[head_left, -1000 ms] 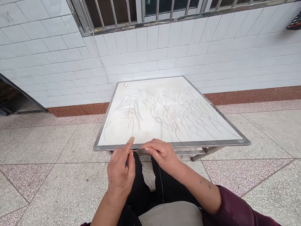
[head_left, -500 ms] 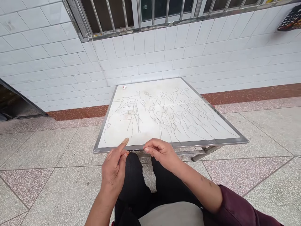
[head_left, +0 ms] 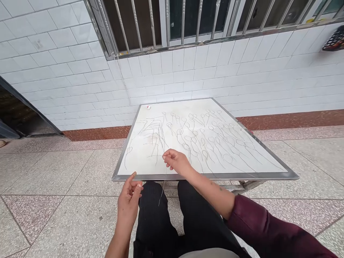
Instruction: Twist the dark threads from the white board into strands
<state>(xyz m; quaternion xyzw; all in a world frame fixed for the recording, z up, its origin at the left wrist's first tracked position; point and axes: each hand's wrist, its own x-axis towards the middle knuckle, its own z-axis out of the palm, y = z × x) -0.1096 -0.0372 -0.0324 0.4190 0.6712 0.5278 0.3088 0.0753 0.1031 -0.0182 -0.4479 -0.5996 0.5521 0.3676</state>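
One white tiled wall (head_left: pixel 88 86) stands beyond both grips, and one speckled floor (head_left: pixel 88 211) spreads below and around them. A single surface (head_left: pixel 143 166), white with a metal rim, lies ahead of the left grip and under the right grip. One barred window (head_left: pixel 199 21) is set in the wall, high beyond the right grip. Two legs in black trousers (head_left: pixel 153 204) are below the grips, their knees by the near rim. One maroon sleeve (head_left: pixel 258 218) covers the arm behind the right grip.

There are two grips. The right grip (head_left: pixel 176 161) is pinched closed at the fingertips on one thin wire (head_left: pixel 163 189), which hangs down past the near rim. The left grip (head_left: pixel 128 197) is near that rim, index finger raised and the others curled; whether it has hold of anything, I cannot tell.

Many looped wires (head_left: pixel 205 154) lie beyond and to the right of the right grip, too overlapped to count. One looped wire (head_left: pixel 129 149) lies apart from them, ahead of the left grip. Several unlooped wires (head_left: pixel 158 129) cross in a group just beyond the right grip. One small white-and-red item (head_left: pixel 148 107) sits near the far left corner, well beyond both grips.
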